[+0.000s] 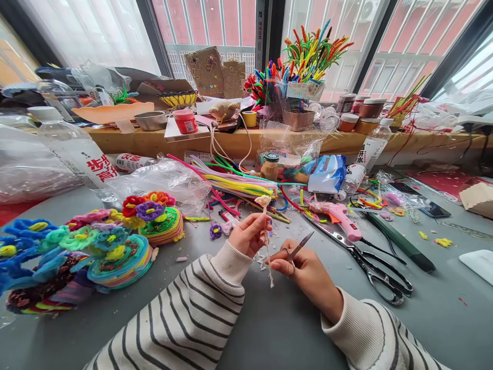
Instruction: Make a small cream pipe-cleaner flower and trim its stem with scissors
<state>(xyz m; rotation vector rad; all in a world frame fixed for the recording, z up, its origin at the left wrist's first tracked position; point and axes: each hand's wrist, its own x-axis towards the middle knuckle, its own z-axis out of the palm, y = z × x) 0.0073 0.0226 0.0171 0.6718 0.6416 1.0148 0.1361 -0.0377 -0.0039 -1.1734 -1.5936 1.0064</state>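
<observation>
Near the middle of the table, my left hand (250, 234) pinches the stem of a small cream-coloured pipe-cleaner flower (263, 201), whose head sticks up above the fingers. The thin, trimmed-looking stem hangs below the hand and ends in a fuzzy tip. My right hand (304, 267) is closed around a small pair of scissors (301, 245), blades pointing up and to the right. Its thumb and fingertips are beside the stem; whether they touch it I cannot tell. Pale fluff lies on the table behind the stem.
Colourful pipe-cleaner flower pots (119, 259) stand at the left. To the right lie a pink glue gun (339, 218), large shears (370, 264) and a dark green bar (400, 244). Loose pipe cleaners (234, 180), a jar (270, 166) and a water bottle (77, 154) are farther back.
</observation>
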